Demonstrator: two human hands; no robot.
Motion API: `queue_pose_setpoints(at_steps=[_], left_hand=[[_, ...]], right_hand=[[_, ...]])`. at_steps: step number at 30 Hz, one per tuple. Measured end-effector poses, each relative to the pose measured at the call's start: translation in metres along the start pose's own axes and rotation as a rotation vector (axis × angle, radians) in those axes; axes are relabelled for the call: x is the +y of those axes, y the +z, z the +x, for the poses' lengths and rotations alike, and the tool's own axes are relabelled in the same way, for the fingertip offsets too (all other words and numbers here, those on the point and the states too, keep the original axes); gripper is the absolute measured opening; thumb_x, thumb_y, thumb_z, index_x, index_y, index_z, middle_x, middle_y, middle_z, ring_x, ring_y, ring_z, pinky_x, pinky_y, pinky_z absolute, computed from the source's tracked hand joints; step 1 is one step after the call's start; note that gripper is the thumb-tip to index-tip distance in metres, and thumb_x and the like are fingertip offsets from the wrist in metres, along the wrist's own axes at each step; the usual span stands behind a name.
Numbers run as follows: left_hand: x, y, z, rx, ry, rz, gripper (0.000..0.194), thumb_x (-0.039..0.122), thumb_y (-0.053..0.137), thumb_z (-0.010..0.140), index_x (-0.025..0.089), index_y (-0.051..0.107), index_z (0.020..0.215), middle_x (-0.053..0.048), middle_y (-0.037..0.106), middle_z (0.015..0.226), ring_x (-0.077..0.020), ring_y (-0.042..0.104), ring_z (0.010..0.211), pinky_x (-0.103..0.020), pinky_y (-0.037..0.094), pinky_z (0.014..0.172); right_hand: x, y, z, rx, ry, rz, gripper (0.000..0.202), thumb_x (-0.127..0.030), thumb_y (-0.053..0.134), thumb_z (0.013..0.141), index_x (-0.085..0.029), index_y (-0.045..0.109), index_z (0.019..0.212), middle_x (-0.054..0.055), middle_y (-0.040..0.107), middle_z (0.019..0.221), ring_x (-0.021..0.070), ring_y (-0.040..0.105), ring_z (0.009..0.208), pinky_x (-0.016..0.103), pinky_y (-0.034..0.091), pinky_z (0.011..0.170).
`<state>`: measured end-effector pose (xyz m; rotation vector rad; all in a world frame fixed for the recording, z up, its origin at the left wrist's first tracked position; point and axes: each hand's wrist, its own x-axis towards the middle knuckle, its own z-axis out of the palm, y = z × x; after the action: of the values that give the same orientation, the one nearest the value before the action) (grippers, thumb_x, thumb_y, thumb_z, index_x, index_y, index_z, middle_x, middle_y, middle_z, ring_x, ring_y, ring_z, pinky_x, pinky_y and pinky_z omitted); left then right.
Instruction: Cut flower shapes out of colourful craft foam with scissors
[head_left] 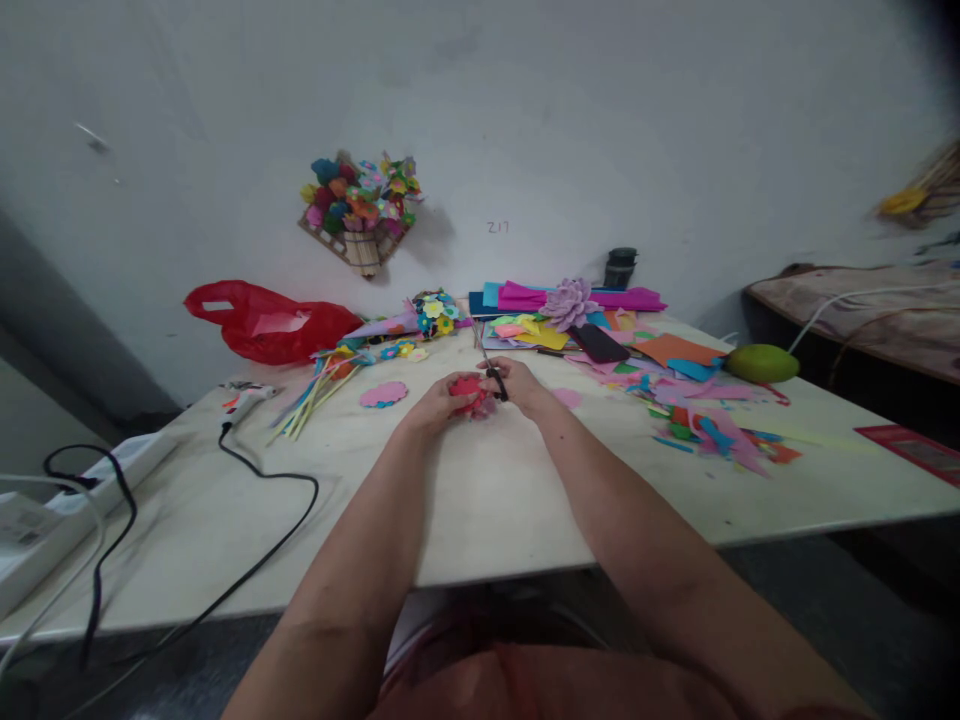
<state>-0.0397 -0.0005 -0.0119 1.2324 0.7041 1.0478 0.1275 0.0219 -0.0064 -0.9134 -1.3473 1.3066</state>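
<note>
My left hand (442, 400) is closed on a red scalloped foam or paper piece (468, 394), with some pink showing beneath it. In my right hand (517, 385) is a pair of scissors (495, 382) with black handles, their blades pointing up and away from me. Both hands meet above the middle of the table, the right fingers beside the red piece. Left of them lies a pink scalloped disc (384, 395) with a bit of blue at its edge. Another pink piece (565, 399) sits just past my right wrist, partly hidden.
On the left are a glue gun (247, 402) with its black cord, a power strip (127, 470) and a red plastic bag (277, 325). Foam flowers (436, 312) stand at the back. Coloured scraps (712, 420), a dark phone-like slab (598, 343) and a green fruit-like object (763, 363) lie right.
</note>
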Motion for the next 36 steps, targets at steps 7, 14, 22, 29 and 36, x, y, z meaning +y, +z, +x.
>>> queue_pose_setpoints(at_steps=[7, 14, 22, 29, 36], left_hand=[[0.01, -0.008, 0.007, 0.324, -0.047, -0.204, 0.047, 0.057, 0.055, 0.087, 0.011, 0.065, 0.091, -0.01, 0.068, 0.069, -0.0203, 0.067, 0.064, -0.032, 0.056, 0.062], [0.016, -0.007, 0.009, 0.415, -0.135, -0.24, 0.067, 0.071, 0.037, 0.087, 0.01, 0.065, 0.084, -0.009, 0.062, 0.059, -0.0185, 0.063, 0.054, -0.029, 0.054, 0.053], [0.013, -0.007, 0.013, 0.469, -0.137, -0.158, 0.066, 0.073, 0.042, 0.083, 0.012, 0.064, 0.074, -0.008, 0.06, 0.056, -0.0196, 0.063, 0.056, -0.031, 0.054, 0.057], [-0.001, -0.012, 0.01, 0.323, -0.055, -0.008, 0.015, 0.015, 0.08, 0.07, 0.009, 0.066, 0.067, -0.009, 0.07, 0.067, -0.0151, 0.064, 0.057, -0.028, 0.053, 0.063], [0.002, -0.016, 0.009, 0.22, -0.092, 0.0, 0.012, 0.015, 0.077, 0.074, 0.005, 0.071, 0.076, -0.015, 0.072, 0.068, -0.0204, 0.068, 0.059, -0.031, 0.055, 0.061]], right_hand=[[-0.003, 0.001, 0.001, 0.145, -0.042, 0.056, 0.036, -0.011, 0.067, 0.055, -0.016, 0.059, 0.09, -0.006, 0.057, 0.054, 0.011, 0.055, 0.05, 0.022, 0.041, 0.051], [-0.001, 0.002, 0.005, 0.236, -0.085, 0.072, 0.036, -0.011, 0.064, 0.055, -0.017, 0.059, 0.089, -0.005, 0.06, 0.053, 0.0154, 0.061, 0.055, 0.023, 0.044, 0.052], [0.0, 0.004, 0.006, 0.259, -0.066, 0.068, 0.035, -0.012, 0.066, 0.054, -0.018, 0.057, 0.087, -0.007, 0.057, 0.049, 0.0126, 0.054, 0.048, 0.023, 0.042, 0.05], [-0.002, 0.008, 0.003, 0.226, -0.06, 0.072, 0.033, -0.014, 0.068, 0.054, -0.019, 0.057, 0.085, -0.008, 0.054, 0.049, 0.0119, 0.052, 0.046, 0.024, 0.042, 0.05], [-0.004, 0.009, 0.002, 0.226, -0.077, 0.083, 0.035, -0.014, 0.067, 0.052, -0.018, 0.057, 0.085, -0.009, 0.053, 0.048, 0.0121, 0.053, 0.046, 0.023, 0.043, 0.049]])
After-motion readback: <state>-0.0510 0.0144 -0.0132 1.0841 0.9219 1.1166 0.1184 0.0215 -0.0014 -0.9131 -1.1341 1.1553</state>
